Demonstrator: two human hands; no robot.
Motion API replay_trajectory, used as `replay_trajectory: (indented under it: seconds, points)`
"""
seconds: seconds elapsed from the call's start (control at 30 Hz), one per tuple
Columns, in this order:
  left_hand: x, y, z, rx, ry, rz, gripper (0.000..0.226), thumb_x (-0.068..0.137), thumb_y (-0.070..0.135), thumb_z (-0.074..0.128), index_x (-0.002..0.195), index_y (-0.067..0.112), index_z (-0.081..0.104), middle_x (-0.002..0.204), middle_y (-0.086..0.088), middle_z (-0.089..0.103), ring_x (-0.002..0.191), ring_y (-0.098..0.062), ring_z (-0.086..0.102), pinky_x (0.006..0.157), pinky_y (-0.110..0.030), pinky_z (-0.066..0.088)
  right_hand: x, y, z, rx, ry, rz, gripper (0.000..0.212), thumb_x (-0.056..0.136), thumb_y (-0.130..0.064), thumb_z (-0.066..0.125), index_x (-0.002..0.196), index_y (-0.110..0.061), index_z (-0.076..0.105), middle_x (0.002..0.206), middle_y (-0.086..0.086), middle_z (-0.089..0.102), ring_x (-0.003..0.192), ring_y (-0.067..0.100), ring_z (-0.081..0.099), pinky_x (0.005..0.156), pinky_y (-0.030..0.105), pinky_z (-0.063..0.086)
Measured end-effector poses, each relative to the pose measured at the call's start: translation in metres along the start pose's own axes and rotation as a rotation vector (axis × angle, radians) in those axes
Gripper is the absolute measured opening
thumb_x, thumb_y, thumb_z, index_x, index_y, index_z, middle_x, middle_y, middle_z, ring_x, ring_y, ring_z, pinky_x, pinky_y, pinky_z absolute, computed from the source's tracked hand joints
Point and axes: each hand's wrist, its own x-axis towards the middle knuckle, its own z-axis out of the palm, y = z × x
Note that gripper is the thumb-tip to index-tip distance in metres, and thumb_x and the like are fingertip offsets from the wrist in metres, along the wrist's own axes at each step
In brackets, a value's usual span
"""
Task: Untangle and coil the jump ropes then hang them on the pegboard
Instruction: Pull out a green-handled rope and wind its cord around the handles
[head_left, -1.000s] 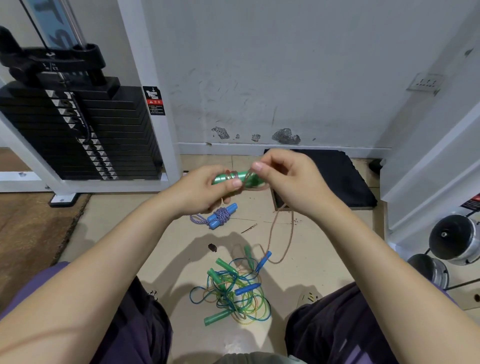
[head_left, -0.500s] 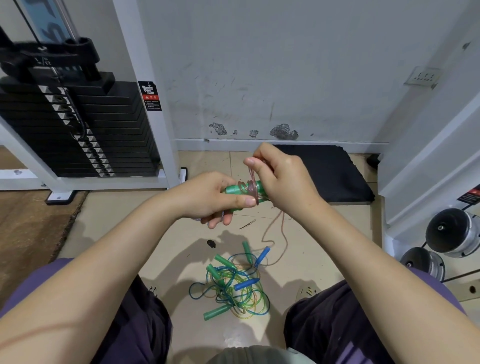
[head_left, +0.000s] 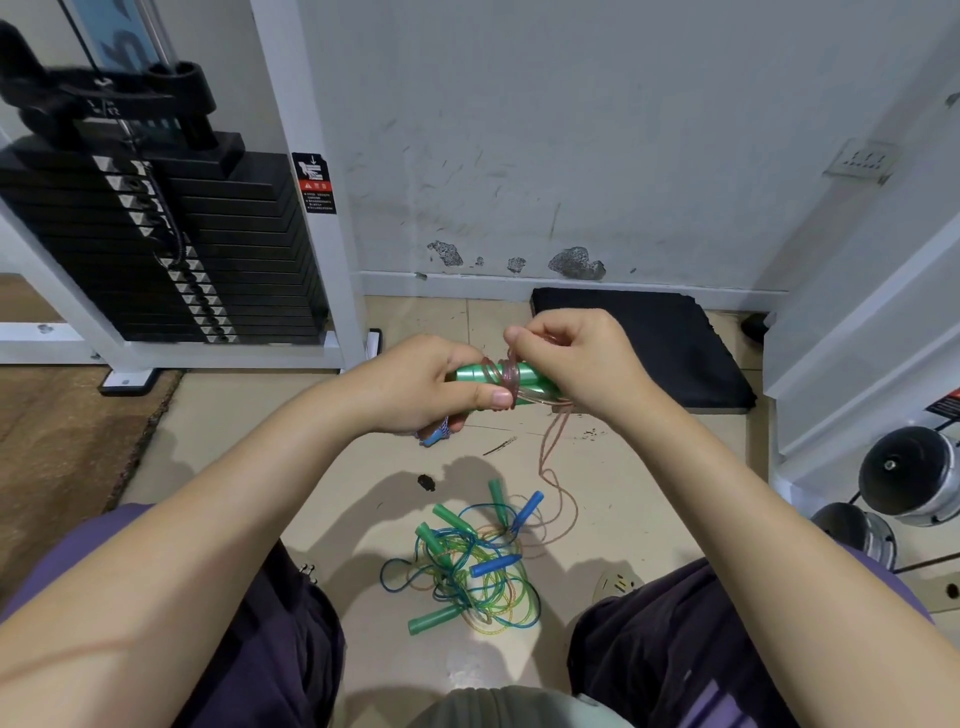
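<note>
Above the tiled floor (head_left: 649, 499), our left hand (head_left: 426, 387) grips glossy green plastic handles (head_left: 498, 375); our right hand (head_left: 582, 358) pinches translucent pink cord (head_left: 511, 364) looped around them.

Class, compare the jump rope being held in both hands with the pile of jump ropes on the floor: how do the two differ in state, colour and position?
The held jump rope has a pinkish cord wrapped in turns round its green handles; the floor pile is a loose tangle. The held rope is gripped by the left hand and right hand; the pile lies untouched on the tiles. The held cord is one colour; the pile mixes blue, green and yellow cords. Both have green handles.
</note>
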Motion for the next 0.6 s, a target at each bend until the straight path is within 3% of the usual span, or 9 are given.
replay_trajectory:
  seconds: [0.1,0.23,0.33,0.47,0.6]
  points:
    - [0.0003,-0.0015,0.0018,0.037,0.003,0.019,0.033,0.089,0.041,0.068,0.079,0.01,0.061,0.067,-0.012,0.069,0.041,-0.014,0.053,0.048,-0.023,0.043,-0.0001,0.0013,-0.0003,0.115,-0.074,0.045,0.011,0.089,-0.014,0.068,0.08,-0.015,0.073,0.064,-0.006,0.062,0.055,0.001,0.051,0.053,0.013,0.039]
    - [0.0007,-0.0017,0.0021,0.071,0.022,0.028,0.035,0.088,0.041,0.069,0.078,0.008,0.061,0.065,-0.009,0.068,0.04,-0.012,0.052,0.046,-0.022,0.043,0.0001,0.0024,-0.002,0.209,-0.112,0.035,0.012,0.088,-0.011,0.07,0.082,-0.014,0.06,0.072,0.006,0.056,0.063,0.015,0.049,0.057,0.024,0.039]
    - [0.0012,-0.0006,0.0022,0.091,0.037,0.036,0.034,0.088,0.04,0.069,0.077,0.009,0.061,0.062,-0.003,0.067,0.039,-0.008,0.051,0.045,-0.018,0.04,-0.0002,0.0038,-0.0029,0.181,-0.114,0.046,0.014,0.089,-0.016,0.071,0.079,-0.009,0.065,0.069,-0.002,0.059,0.062,0.01,0.05,0.058,0.022,0.039]
    - [0.0021,0.0004,0.0009,0.067,0.096,0.034,0.032,0.089,0.039,0.069,0.078,0.01,0.063,0.057,0.002,0.064,0.037,-0.004,0.048,0.045,-0.017,0.038,-0.0022,0.0027,-0.0023,0.214,-0.133,0.1,0.029,0.095,-0.03,0.063,0.075,-0.009,0.067,0.056,-0.004,0.057,0.047,0.008,0.05,0.044,0.018,0.036]
    - [0.0024,0.0003,-0.0022,-0.126,0.18,0.024,0.025,0.091,0.037,0.068,0.08,0.015,0.064,0.056,0.001,0.063,0.041,-0.016,0.049,0.044,-0.019,0.039,-0.0011,-0.0009,-0.0049,0.365,-0.176,0.143,0.034,0.098,-0.042,0.056,0.079,-0.016,0.068,0.054,-0.004,0.06,0.041,0.009,0.046,0.043,0.02,0.03]
